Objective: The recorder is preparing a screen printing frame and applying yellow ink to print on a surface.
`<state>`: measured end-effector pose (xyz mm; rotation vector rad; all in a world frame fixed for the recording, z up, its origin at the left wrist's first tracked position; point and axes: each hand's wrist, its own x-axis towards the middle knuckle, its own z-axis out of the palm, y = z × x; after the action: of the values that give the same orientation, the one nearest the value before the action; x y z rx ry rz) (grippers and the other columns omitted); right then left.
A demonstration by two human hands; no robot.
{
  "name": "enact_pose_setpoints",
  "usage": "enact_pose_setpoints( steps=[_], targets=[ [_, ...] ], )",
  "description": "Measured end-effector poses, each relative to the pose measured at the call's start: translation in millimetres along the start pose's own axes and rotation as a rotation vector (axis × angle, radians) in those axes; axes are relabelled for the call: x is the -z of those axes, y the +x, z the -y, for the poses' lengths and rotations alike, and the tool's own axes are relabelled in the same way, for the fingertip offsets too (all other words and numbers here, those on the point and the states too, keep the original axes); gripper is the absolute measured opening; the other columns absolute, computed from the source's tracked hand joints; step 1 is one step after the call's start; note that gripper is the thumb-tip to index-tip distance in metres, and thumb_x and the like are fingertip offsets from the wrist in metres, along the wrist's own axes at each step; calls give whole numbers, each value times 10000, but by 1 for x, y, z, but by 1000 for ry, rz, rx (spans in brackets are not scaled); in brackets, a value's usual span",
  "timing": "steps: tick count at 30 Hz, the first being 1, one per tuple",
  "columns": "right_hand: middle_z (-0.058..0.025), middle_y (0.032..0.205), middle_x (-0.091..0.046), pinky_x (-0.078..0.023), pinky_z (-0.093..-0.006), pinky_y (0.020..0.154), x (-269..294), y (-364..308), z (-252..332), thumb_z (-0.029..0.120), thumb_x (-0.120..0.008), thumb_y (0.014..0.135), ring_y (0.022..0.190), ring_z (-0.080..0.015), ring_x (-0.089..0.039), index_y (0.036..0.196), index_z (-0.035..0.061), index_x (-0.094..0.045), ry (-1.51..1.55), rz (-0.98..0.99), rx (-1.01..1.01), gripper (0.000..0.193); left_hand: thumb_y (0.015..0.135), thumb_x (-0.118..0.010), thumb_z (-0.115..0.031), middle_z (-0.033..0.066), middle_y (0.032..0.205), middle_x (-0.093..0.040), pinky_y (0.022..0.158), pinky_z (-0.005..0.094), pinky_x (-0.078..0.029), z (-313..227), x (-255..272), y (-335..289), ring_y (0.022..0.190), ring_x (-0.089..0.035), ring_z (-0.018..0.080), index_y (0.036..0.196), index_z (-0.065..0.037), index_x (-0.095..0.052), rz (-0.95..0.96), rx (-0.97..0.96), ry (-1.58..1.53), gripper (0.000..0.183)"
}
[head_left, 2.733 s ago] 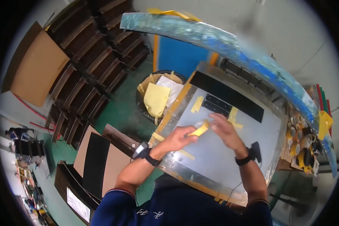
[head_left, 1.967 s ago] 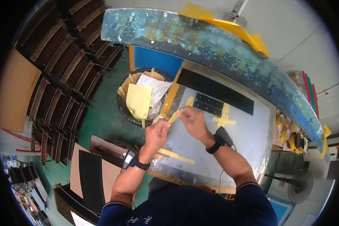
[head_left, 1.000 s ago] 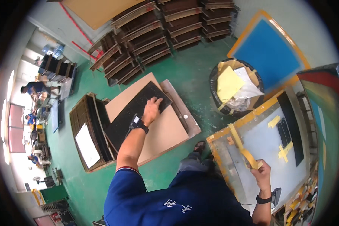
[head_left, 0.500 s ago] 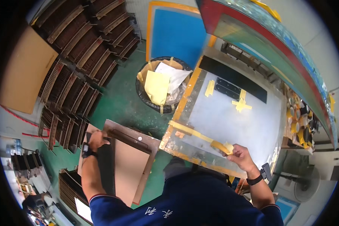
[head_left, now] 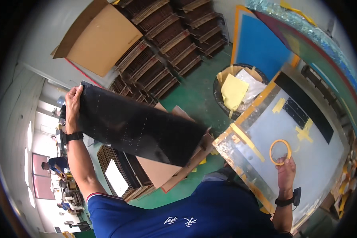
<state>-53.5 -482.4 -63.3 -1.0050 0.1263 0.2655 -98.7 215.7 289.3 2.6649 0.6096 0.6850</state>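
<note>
My left hand (head_left: 72,101) grips one end of a long, glossy black panel (head_left: 135,123) and holds it up at a slant. The panel's far end hangs over a stack of brown boards. My right hand (head_left: 286,172) pinches a thin roll of yellow tape (head_left: 288,149) above the white worktable (head_left: 261,125). On that table lies a small black plate (head_left: 295,112) with yellow tape pieces around it. Behind the plate is a long black strip (head_left: 305,105). Another tape strip (head_left: 248,142) runs along the table's left part.
Beyond the table's left edge stands a black bin (head_left: 217,93) with yellow and white sheets inside. A tilted framed screen (head_left: 321,51) rises over the table. Dark racks (head_left: 166,43) and a cardboard sheet (head_left: 99,39) fill the back left. Two people work far left.
My view has swung left. My left hand has lifted the black panel up and left from the board stack. The tape roll, earlier joined to the table's strip, is now apart from it.
</note>
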Motion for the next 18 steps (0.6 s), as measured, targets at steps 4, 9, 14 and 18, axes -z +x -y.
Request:
enact_pose_setpoints(
  steps=[4,9,14,18],
  targets=[
    [-34,954,-621,-473,-276,740,-1,2,3,204,-554,970,887,-121,-583,1104,98,-553,64,-48,17,170,945,-626,-319,-23,780,-639,629,222,-453,-9,-35,-15,660,-563,69,935,-35,-653,-30,201,-573,285],
    [-86,1112,-617,-514,-413,896,1,-12,28,209,-487,1006,1033,-191,-604,1139,92,-532,73,-177,93,183,928,-653,-322,-46,742,-602,616,216,-411,-38,-191,-37,669,-516,50,798,-92,-650,185,188,-739,265],
    [-119,1236,-585,-490,-467,930,46,-42,33,254,-469,1011,1120,-225,-577,1194,92,-517,70,-307,204,249,913,-673,-289,-41,747,-614,621,234,-405,-114,-364,-73,658,-506,53,751,-101,-644,411,354,-930,250],
    [-98,1153,-605,-485,-399,906,81,-58,55,259,-477,1013,1067,-192,-582,1183,62,-525,72,-602,227,265,928,-657,-260,-35,756,-622,638,239,-417,-177,-445,-95,674,-507,56,770,-74,-650,599,392,-903,244]
  ],
)
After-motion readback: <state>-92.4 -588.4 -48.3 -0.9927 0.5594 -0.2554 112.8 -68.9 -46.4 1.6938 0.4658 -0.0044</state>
